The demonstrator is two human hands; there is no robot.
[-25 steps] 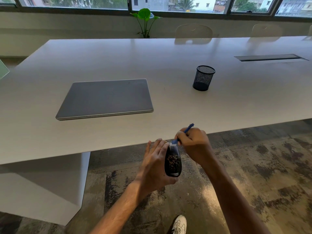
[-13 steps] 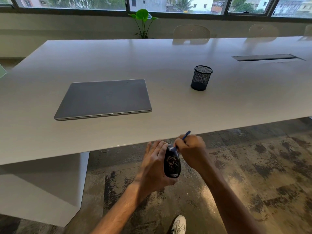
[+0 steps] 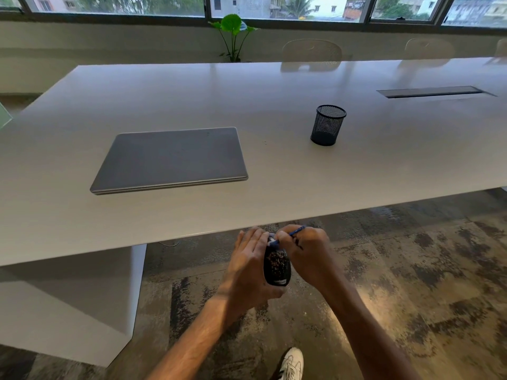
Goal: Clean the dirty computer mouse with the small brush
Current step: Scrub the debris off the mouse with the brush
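A black computer mouse [image 3: 276, 266] speckled with light crumbs is held upright in my left hand [image 3: 248, 270], below the table's front edge and over the floor. My right hand [image 3: 307, 252] grips a small blue-handled brush [image 3: 290, 233], whose white bristle end rests against the top of the mouse. The blue handle sticks out up and to the right past my fingers. Both hands touch around the mouse.
A long white table [image 3: 274, 111] carries a closed grey laptop [image 3: 171, 159] and a black mesh pen cup [image 3: 327, 124]. A cable slot [image 3: 433, 91] lies at the far right. Chairs and a green plant [image 3: 233, 34] stand behind. My white shoe [image 3: 290, 363] rests on patterned floor.
The brush handle has tipped lower and shows less above my right hand. Both hands stay together at the mouse's top end, with the bristles working there.
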